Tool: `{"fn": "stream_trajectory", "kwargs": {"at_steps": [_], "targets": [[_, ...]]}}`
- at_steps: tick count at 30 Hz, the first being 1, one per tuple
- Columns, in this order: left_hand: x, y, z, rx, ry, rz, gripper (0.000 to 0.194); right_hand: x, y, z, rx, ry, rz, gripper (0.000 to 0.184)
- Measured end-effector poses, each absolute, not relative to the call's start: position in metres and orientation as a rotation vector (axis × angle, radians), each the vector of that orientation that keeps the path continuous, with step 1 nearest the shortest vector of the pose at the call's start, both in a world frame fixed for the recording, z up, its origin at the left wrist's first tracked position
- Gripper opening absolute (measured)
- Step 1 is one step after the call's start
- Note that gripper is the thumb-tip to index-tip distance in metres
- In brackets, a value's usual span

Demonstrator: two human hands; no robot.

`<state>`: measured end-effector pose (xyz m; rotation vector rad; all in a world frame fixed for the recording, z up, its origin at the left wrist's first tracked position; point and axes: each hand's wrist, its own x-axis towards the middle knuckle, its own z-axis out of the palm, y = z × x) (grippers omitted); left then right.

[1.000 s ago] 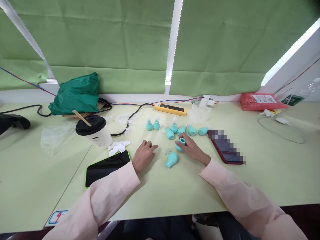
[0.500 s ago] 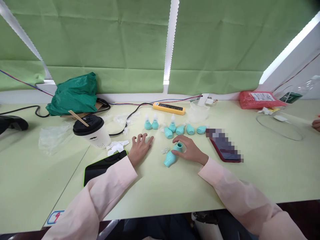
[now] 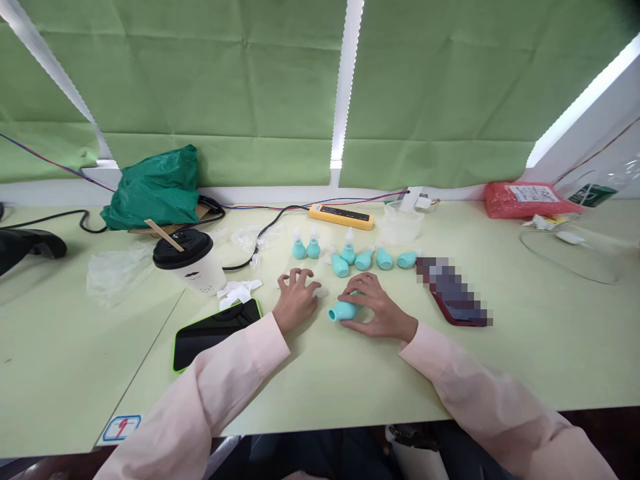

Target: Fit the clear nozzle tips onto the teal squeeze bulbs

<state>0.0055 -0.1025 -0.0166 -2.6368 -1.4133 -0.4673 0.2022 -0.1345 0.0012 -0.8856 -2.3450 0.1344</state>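
Note:
My right hand lies over a teal rubber bulb on the pale green table, fingers curled round it, its open neck pointing left. My left hand rests just left of it, fingertips bent down on a small clear tip piece. Behind both hands stands a row of several teal bulbs with clear tips, some upright, some lying down.
A black phone in a green case lies by my left wrist, a red phone to the right. A lidded cup, white scraps, a yellow power strip, a green bag and cables sit behind.
My right hand moved from one bulb onto the loose bulb nearer me and closed over it. My left hand curled its fingers and came down on the small clear piece.

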Motion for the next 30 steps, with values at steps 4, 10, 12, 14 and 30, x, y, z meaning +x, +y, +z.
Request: {"fn": "stream_trajectory", "kwargs": {"at_steps": [4, 10, 12, 14, 30], "targets": [[-0.012, -0.092, -0.014, -2.495, -1.533, -0.438, 0.026, 0.204, -0.133, 0.008, -0.938, -1.955, 0.357, 0.028], [-0.016, -0.085, -0.011, -2.504, -1.537, -0.378, 0.029, 0.233, -0.116, 0.017, -1.127, -1.541, 0.501, 0.024], [-0.014, -0.085, -0.008, -2.505, -1.529, -0.379, 0.031, 0.248, -0.108, 0.017, -1.245, -1.609, 0.539, 0.025], [-0.011, -0.084, -0.004, -2.500, -1.524, -0.361, 0.028, 0.260, -0.102, 0.016, -1.364, -1.703, 0.555, 0.024], [0.063, -0.042, -0.020, -2.590, -1.462, -0.353, 0.042, 0.280, -0.106, 0.023, -1.513, -2.209, 0.739, 0.041]]}}
